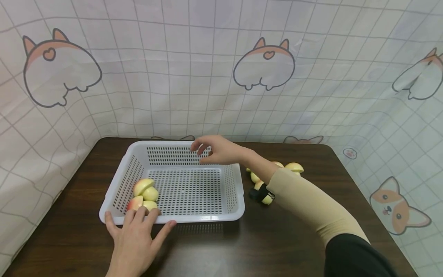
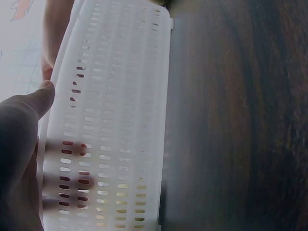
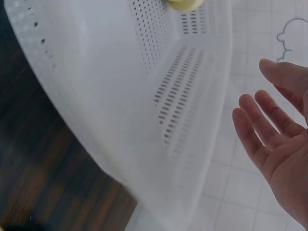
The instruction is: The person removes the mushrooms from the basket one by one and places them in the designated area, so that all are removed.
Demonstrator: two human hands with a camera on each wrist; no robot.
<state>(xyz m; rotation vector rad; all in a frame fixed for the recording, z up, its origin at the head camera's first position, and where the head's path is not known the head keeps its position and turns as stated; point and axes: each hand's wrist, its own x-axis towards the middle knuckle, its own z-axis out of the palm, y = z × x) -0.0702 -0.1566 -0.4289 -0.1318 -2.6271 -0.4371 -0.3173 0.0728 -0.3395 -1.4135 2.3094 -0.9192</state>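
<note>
A white perforated plastic basket (image 1: 188, 218) stands on the dark table. My left hand (image 1: 136, 236) grips its front rim near the left corner, fingers bent over the edge. In the left wrist view the thumb (image 2: 45, 94) lies at the rim, and the fingers show as dark shadows through the slots. Several pale yellow, red-skinned cut apple pieces (image 1: 143, 186) lie in the basket's left end. Over its far right part hovers my right hand (image 1: 221, 150), holding nothing, fingers loosely bent and thumb apart. The right wrist view shows the palm (image 3: 288, 168) beside the rim.
More cut apple pieces (image 1: 294, 167) lie right of the basket, partly hidden by the right forearm. A small black device (image 1: 261, 193) sits at the right wrist. A white gridded curtain (image 1: 194, 104) with dog drawings hangs behind the dark wooden table (image 1: 294, 238).
</note>
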